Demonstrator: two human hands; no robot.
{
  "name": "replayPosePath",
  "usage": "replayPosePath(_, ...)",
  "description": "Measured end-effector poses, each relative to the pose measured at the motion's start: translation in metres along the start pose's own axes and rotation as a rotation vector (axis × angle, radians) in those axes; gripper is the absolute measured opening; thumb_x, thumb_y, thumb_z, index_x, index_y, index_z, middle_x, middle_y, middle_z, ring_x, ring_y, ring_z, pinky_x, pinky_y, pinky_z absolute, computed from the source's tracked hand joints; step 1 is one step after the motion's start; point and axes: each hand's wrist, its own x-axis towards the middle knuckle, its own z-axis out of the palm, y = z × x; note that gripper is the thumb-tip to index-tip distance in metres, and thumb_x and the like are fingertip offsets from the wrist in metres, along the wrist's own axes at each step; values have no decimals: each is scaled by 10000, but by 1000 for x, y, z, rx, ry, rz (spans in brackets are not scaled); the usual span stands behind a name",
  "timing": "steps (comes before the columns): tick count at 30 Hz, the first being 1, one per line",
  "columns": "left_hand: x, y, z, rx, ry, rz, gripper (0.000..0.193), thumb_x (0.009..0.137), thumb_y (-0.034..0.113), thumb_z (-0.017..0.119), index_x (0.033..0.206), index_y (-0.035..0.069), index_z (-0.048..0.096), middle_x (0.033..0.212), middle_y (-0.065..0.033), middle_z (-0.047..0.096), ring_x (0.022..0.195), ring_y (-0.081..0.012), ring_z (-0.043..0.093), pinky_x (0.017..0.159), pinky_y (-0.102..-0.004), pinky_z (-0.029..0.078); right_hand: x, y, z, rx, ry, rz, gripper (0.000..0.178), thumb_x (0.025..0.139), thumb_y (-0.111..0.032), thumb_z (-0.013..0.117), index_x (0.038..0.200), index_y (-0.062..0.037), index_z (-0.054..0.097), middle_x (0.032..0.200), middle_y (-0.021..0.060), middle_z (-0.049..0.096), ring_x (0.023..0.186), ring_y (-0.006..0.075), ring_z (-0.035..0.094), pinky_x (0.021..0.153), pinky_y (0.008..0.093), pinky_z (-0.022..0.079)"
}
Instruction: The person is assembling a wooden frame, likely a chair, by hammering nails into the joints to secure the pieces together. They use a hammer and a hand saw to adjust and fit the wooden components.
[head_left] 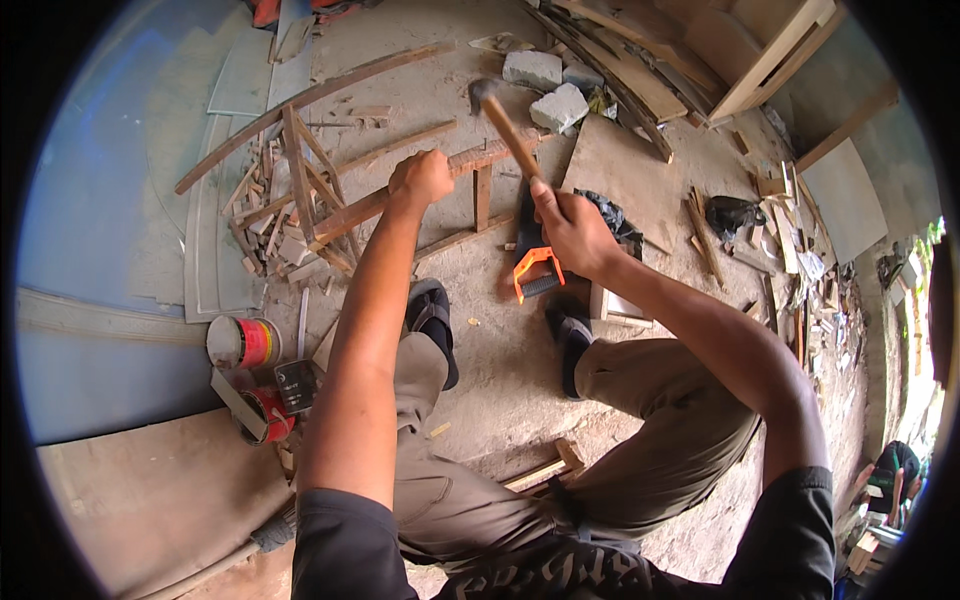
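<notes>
My right hand [577,230] is wrapped round the wooden handle of a hammer [511,137]. The hammer's dark head is raised above the far part of a wooden bench frame [352,214]. On that frame's top rail my left hand [422,178] rests closed, its fingers curled over the wood. A thin nail [486,145] appears to stand upright in the rail, to the right of my left hand. Just below my right hand, a handsaw with an orange and black handle [538,262] lies near my feet.
Wood offcuts [272,200] are heaped beyond the frame on the left. Paint cans [245,342] stand by the blue wall. Concrete chunks [559,108] and a plywood sheet [622,170] lie ahead. Scraps and a black bag [733,216] litter the right side.
</notes>
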Motion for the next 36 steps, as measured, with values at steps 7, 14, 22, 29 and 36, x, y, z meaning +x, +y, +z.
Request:
replayPosePath(7, 2, 14, -3, 2, -12, 24, 252, 780, 111, 579, 980, 42, 714, 1048, -204, 685, 997, -379, 661, 866, -440, 536, 4, 37, 5, -24, 126, -193, 630, 1006, -525, 345, 863, 53, 551, 676, 177, 565, 689, 244, 574, 670, 416, 468)
replayPosePath(14, -2, -2, -2, -45, -10, -13, 265, 744, 123, 595, 957, 6, 701, 1020, -239, 675, 973, -418, 651, 848, -473, 528, 6, -2, -12, 119, 79, -89, 641, 1004, -540, 338, 855, 52, 537, 646, 147, 533, 655, 234, 545, 642, 414, 460)
replayPosePath(22, 5, -14, 10, -38, 22, 94, 256, 743, 95, 567, 931, -12, 705, 962, -273, 666, 937, -438, 654, 829, -472, 534, 9, -7, -10, 158, 47, 145, 612, 997, -531, 383, 842, 39, 545, 644, 116, 535, 635, 196, 572, 601, 351, 480)
replayPosePath(29, 5, -2, 6, -58, 27, 69, 245, 750, 79, 560, 920, -34, 695, 956, -282, 665, 940, -430, 659, 832, -470, 533, 12, 23, -15, -224, -46, 164, 627, 996, -547, 372, 857, 38, 549, 634, 96, 499, 604, 187, 531, 599, 361, 475)
replayPosePath(36, 2, 0, 3, -3, -26, 25, 237, 785, 81, 565, 956, 16, 715, 1039, -213, 685, 990, -377, 666, 849, -435, 543, 10, 11, -19, 97, 148, -172, 596, 1003, -537, 354, 805, -2, 525, 620, 43, 501, 584, 181, 492, 572, 369, 449)
